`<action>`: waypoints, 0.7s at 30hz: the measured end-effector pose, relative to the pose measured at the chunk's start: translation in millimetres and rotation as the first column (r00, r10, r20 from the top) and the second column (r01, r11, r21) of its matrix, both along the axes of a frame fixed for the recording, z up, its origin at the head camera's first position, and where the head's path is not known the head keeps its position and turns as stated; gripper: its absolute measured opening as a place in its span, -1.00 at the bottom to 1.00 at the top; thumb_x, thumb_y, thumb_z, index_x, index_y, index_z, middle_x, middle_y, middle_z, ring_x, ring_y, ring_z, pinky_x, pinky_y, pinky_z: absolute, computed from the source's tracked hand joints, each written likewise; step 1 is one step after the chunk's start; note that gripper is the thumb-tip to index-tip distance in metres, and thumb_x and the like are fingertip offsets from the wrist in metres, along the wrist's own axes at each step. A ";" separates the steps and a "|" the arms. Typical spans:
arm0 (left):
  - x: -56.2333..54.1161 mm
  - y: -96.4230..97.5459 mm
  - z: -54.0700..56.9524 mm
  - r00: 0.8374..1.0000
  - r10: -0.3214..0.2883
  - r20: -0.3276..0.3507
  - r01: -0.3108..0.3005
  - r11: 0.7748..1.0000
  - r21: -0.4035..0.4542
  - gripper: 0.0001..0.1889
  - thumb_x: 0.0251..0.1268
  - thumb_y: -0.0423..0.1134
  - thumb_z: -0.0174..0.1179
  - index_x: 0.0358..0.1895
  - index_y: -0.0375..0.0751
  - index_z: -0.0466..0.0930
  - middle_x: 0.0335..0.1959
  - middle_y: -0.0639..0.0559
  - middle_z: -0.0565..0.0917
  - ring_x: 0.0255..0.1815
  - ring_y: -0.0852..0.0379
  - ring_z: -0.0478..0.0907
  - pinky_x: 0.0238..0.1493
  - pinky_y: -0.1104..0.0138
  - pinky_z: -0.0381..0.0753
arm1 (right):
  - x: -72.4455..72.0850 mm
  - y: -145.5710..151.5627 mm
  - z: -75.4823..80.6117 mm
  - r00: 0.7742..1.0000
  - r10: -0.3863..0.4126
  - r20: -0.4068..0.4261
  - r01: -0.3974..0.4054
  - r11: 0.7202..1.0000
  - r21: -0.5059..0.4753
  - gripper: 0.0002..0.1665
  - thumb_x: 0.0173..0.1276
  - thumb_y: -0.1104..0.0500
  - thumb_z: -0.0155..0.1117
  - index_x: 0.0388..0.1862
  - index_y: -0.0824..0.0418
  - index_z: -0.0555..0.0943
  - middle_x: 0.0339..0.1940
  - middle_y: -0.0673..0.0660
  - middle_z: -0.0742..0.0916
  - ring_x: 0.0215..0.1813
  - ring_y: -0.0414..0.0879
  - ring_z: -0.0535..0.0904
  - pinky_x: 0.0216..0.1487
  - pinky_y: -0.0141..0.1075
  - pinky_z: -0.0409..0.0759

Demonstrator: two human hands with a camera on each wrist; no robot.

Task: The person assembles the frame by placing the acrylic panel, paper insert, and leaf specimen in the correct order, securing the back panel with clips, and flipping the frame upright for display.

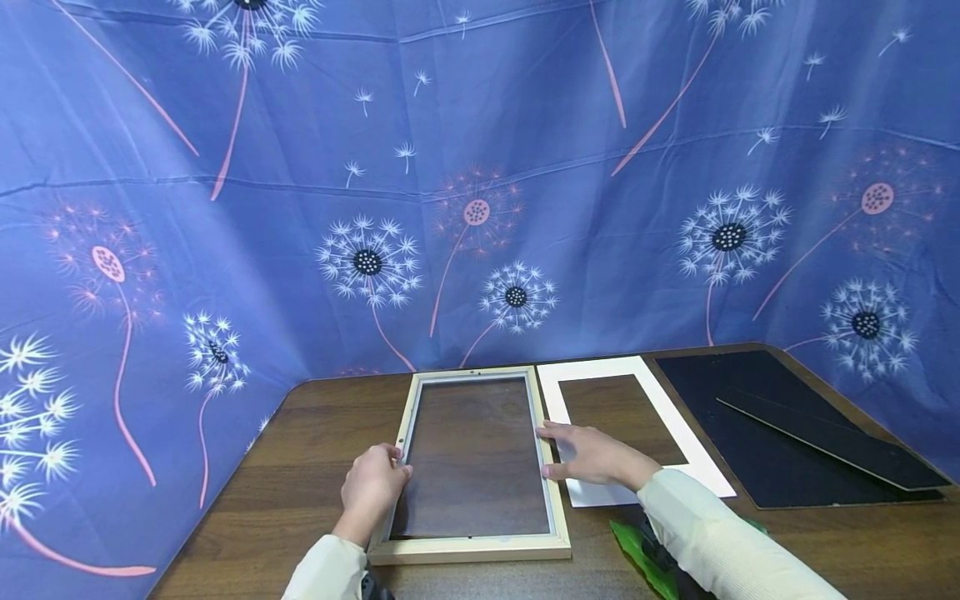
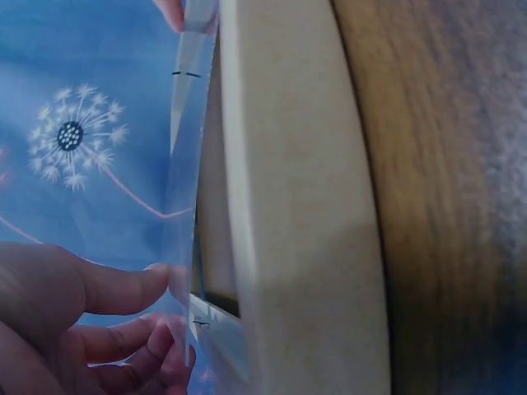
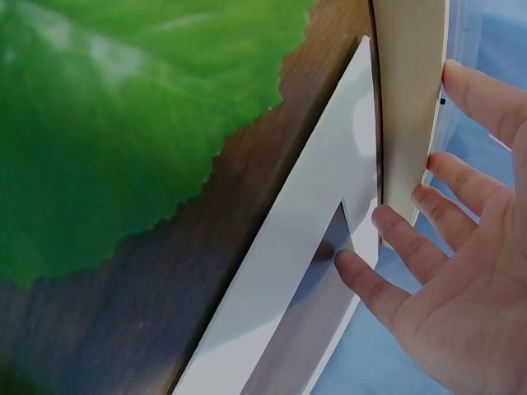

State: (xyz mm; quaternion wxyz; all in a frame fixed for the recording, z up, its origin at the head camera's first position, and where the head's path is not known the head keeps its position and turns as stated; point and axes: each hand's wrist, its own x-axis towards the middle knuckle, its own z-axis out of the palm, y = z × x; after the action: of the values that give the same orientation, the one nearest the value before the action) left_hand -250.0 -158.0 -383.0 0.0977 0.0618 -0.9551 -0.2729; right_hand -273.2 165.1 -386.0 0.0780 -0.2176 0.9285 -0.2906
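Blue dandelion cloth (image 1: 615,250) behind a brown surface (image 1: 322,442). Near the middle, a pale frame (image 1: 472,547), probably light and stiff; over its opening, a clear sheet (image 2: 185,189), likely slippery and brittle, best taken by opposite edges. Pinched by the left grip (image 1: 371,483); at the frame's right side, the right grip (image 1: 596,456), fingers spread.

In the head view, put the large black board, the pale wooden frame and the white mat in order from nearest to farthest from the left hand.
1. Pale wooden frame: just beside the left hand.
2. White mat: on the frame's right.
3. Large black board: farther right, beyond the mat.
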 end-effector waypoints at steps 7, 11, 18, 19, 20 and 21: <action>1.4 5.1 -8.0 0.994 -0.030 -0.102 0.012 0.985 -0.171 -0.82 0.08 -0.28 0.46 -0.46 -0.22 0.61 -0.48 -0.14 0.64 -0.37 -0.24 0.66 -0.38 -0.05 0.58 | -0.3 0.2 -0.1 1.000 0.006 -0.003 -0.006 1.000 -0.005 -0.22 0.35 -0.01 0.44 0.46 0.27 0.45 0.53 0.36 0.39 0.48 0.43 0.27 0.40 0.32 0.25; 2.5 8.1 -8.6 0.988 -0.047 -0.144 0.008 0.965 -0.262 -0.75 0.07 -0.27 0.47 -0.56 -0.25 0.57 -0.57 -0.11 0.55 -0.43 -0.24 0.64 -0.41 -0.06 0.57 | 0.5 0.5 0.8 1.000 0.010 -0.002 -0.010 1.000 -0.009 -0.22 0.36 -0.01 0.43 0.46 0.28 0.45 0.52 0.37 0.39 0.48 0.44 0.27 0.40 0.31 0.26; 3.9 9.9 -8.1 0.990 -0.039 -0.137 -0.004 0.954 -0.299 -0.74 0.04 -0.22 0.50 -0.41 -0.35 0.65 -0.50 -0.17 0.59 -0.35 -0.28 0.65 -0.31 -0.08 0.56 | 1.1 0.2 1.2 1.000 0.004 0.011 -0.004 1.000 -0.014 -0.22 0.36 -0.01 0.43 0.47 0.27 0.44 0.53 0.36 0.39 0.49 0.42 0.27 0.40 0.30 0.26; 4.0 9.7 -8.8 0.991 -0.037 -0.132 -0.004 0.954 -0.300 -0.71 0.03 -0.21 0.52 -0.35 -0.37 0.66 -0.47 -0.19 0.60 -0.31 -0.28 0.64 -0.28 -0.09 0.56 | 1.0 0.2 0.9 1.000 0.004 0.011 -0.004 1.000 -0.015 -0.22 0.36 -0.01 0.43 0.47 0.28 0.44 0.52 0.36 0.39 0.49 0.41 0.27 0.41 0.30 0.26; 4.3 9.5 -9.4 0.991 -0.036 -0.127 -0.004 0.954 -0.300 -0.68 0.02 -0.20 0.53 -0.28 -0.38 0.68 -0.43 -0.21 0.61 -0.28 -0.28 0.64 -0.25 -0.09 0.55 | 0.8 0.2 0.6 1.000 0.004 0.010 -0.004 1.000 -0.015 -0.21 0.36 -0.01 0.43 0.47 0.28 0.44 0.52 0.36 0.39 0.49 0.42 0.26 0.41 0.30 0.26; 4.5 9.2 -10.1 0.992 -0.035 -0.122 -0.003 0.954 -0.299 -0.63 0.01 -0.19 0.54 -0.21 -0.39 0.68 -0.39 -0.22 0.62 -0.25 -0.28 0.63 -0.22 -0.10 0.54 | 0.8 0.0 0.2 1.000 0.001 0.012 -0.001 1.000 -0.016 -0.21 0.36 -0.01 0.43 0.47 0.28 0.43 0.53 0.35 0.39 0.50 0.41 0.26 0.41 0.30 0.25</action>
State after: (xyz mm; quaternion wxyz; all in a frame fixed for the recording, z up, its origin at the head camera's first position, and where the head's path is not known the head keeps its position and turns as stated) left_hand -245.6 -148.8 -393.1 0.1638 0.0211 -0.9777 -0.1298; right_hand -272.4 165.2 -385.8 0.0822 -0.2169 0.9256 -0.2992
